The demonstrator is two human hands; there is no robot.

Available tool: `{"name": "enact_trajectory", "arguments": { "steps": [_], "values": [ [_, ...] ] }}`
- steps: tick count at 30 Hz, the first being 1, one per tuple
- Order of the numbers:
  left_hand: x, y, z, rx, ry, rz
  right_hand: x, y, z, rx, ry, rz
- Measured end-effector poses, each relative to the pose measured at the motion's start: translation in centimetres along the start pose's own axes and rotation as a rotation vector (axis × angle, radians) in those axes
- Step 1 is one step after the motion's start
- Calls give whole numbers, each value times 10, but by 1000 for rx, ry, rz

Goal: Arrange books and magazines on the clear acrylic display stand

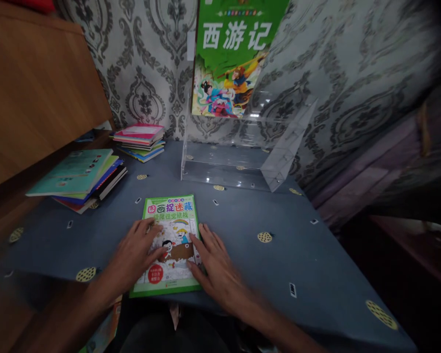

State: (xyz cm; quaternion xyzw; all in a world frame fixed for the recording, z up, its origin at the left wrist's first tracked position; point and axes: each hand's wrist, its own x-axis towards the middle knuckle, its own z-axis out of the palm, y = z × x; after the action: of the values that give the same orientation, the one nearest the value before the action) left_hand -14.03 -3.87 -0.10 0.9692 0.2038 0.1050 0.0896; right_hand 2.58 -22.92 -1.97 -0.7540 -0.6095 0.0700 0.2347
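Book (174,251) flat on counter (238,215), at front edge. Left hand (136,245) and right hand (217,262) rest along its sides, fingers apart, unclamped. Light, even pressure from both should keep it square

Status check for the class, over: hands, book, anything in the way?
Left hand, right hand: both resting on book's sides. Green-bordered book: closed, cover up. Only hands overlie it; clear stand beyond, teal-topped stack off left.

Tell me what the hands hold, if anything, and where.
The left hand and right hand rest on opposite sides of the green-edged book; whether they grip it can't be told.
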Motion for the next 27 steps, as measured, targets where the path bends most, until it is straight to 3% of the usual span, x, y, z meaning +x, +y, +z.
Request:
{"name": "enact_trajectory", "arguments": {
  "steps": [6, 11, 16, 19, 22, 27],
  "values": [
    [-3, -14, 10, -9, 48, -164, 33, 5, -3, -53, -32, 5],
    [-3, -13, 14, -175, 99, -230, 59, 7, -1, -57, -75, 38],
    [6, -17, 2, -717, 199, -319, 62, 12, 13, -17, 8, 14],
    [13, -13, -7, -1186, 253, -508, 60, 14, 18, 15, 22, 17],
    [18, -6, -10, -1511, 319, -725, 59, 15, 20, 69, 15, 36],
    [26, 10, -13, -1832, 99, -815, 57, 17, 19, 244, 54, 83]
  ]
}}
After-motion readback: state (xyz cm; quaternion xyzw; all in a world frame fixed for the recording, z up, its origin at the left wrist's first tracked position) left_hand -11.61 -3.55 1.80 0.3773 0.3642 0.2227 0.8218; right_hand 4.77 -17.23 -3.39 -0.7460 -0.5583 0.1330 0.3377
